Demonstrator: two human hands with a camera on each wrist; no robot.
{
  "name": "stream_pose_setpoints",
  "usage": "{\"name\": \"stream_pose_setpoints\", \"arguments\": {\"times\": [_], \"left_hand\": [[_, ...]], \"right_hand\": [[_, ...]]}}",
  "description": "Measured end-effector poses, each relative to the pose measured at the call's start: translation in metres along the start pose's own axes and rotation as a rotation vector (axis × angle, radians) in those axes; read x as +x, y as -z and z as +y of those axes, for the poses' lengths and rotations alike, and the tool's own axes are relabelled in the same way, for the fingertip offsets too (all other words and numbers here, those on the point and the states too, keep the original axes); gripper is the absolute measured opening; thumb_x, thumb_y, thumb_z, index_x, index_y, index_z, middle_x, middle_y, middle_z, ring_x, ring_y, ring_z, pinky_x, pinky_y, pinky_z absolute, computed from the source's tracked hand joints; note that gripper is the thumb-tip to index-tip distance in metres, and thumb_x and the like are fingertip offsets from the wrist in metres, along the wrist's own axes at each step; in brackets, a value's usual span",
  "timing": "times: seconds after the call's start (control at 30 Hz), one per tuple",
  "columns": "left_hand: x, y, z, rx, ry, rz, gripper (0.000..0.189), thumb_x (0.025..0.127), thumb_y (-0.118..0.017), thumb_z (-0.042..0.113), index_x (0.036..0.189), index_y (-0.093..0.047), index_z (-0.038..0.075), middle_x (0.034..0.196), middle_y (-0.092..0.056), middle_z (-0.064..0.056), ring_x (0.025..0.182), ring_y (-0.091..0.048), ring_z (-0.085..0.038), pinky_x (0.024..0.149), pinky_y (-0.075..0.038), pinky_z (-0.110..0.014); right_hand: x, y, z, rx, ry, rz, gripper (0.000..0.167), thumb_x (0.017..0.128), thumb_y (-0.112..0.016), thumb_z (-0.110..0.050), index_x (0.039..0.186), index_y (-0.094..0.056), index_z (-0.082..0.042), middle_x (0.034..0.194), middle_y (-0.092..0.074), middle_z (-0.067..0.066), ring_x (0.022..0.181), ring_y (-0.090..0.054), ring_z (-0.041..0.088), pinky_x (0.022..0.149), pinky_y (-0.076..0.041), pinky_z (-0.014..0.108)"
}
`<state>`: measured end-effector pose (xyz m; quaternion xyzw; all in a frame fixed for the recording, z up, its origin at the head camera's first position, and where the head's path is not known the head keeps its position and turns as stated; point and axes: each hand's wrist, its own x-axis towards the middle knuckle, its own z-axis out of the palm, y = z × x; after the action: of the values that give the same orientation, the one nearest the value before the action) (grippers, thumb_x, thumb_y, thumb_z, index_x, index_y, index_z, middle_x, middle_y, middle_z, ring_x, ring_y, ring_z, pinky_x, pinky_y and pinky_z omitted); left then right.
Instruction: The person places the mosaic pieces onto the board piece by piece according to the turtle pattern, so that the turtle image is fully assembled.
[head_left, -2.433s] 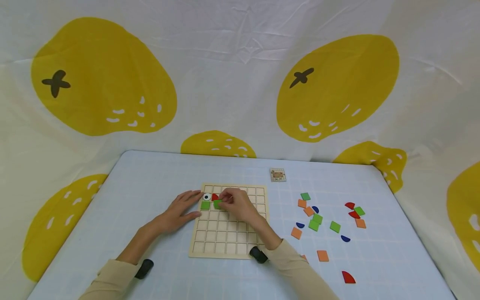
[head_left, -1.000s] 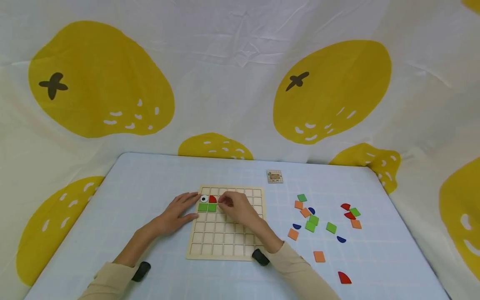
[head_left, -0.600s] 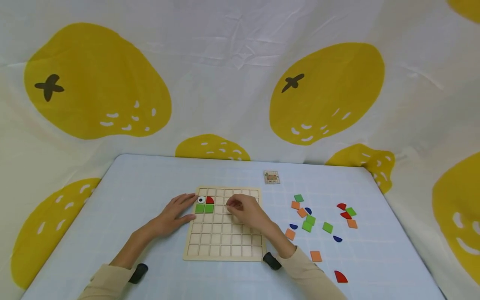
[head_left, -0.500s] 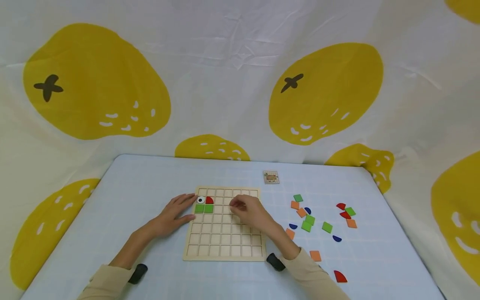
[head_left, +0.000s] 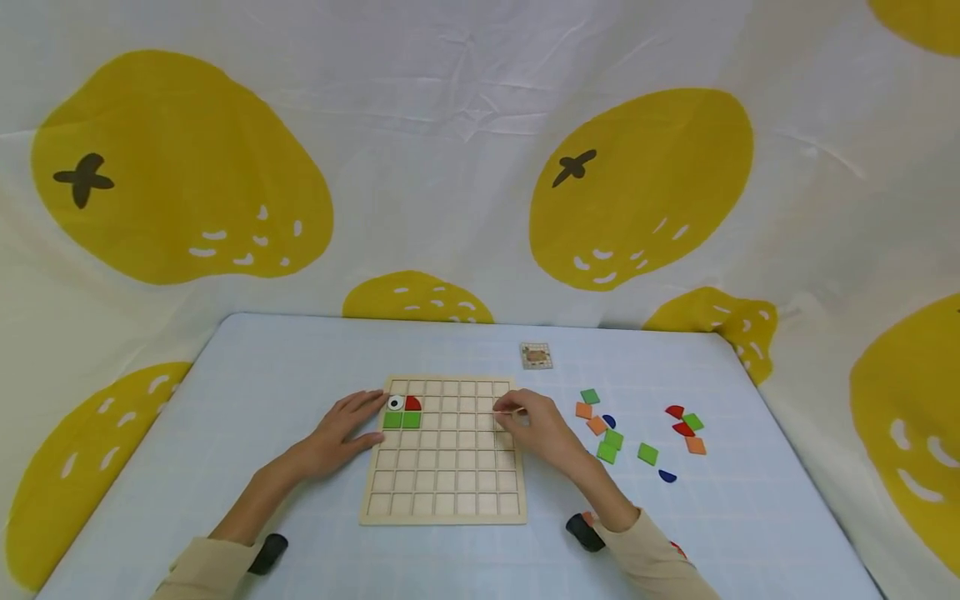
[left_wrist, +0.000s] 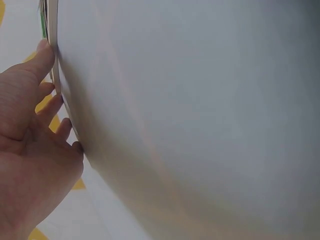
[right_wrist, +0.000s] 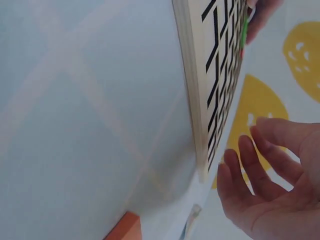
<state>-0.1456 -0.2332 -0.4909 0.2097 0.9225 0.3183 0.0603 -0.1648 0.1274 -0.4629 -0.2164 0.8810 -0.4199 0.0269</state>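
A wooden grid board (head_left: pixel 446 481) lies flat on the table. In its upper left cells sit an eye tile (head_left: pixel 395 402), a red quarter-circle tile (head_left: pixel 412 403) and two green square tiles (head_left: pixel 402 420), side by side below them. My left hand (head_left: pixel 330 440) rests at the board's left edge; the left wrist view shows its thumb and fingertips against the side. Over the board's right edge hovers my right hand (head_left: pixel 542 427), fingers loosely bent. Nothing shows between its thumb and fingers (right_wrist: pixel 248 155) in the right wrist view.
Right of the board lie loose tiles: green squares (head_left: pixel 648 453), orange squares (head_left: pixel 696 445), red quarter-circles (head_left: pixel 683 429) and blue half-circles (head_left: pixel 667 476). A small picture card (head_left: pixel 536 356) lies behind the board. My right sleeve (head_left: pixel 648 554) partly covers a red piece.
The second green square went from my right fingers into its cell beside the first. My right hand let go and moved right across the board. The left hand stays at the edge.
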Motion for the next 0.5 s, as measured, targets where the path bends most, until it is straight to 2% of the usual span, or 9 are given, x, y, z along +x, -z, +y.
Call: {"name": "stream_pose_setpoints", "arguments": {"times": [0.27, 0.5], "left_hand": [[0.001, -0.001, -0.001, 0.007, -0.003, 0.006, 0.066, 0.101, -0.067, 0.029, 0.157, -0.041, 0.003, 0.160, -0.039, -0.020, 0.147, -0.025, -0.048, 0.114, -0.024, -0.072], [0.000, -0.002, -0.002, 0.018, -0.015, 0.015, 0.066, 0.101, -0.067, 0.028, 0.157, -0.041, 0.004, 0.159, -0.039, -0.020, 0.146, -0.026, -0.047, 0.113, -0.025, -0.072]], "right_hand": [[-0.015, 0.019, 0.014, -0.038, -0.007, 0.074, 0.012, 0.096, -0.072, -0.006, 0.108, -0.072, -0.003, 0.106, -0.070, 0.003, 0.104, -0.067, 0.026, 0.094, -0.055, 0.046], [-0.031, 0.035, 0.024, -0.090, -0.071, 0.108, 0.015, 0.097, -0.072, -0.007, 0.112, -0.073, -0.005, 0.111, -0.071, 0.006, 0.110, -0.066, 0.028, 0.098, -0.054, 0.049]]}}
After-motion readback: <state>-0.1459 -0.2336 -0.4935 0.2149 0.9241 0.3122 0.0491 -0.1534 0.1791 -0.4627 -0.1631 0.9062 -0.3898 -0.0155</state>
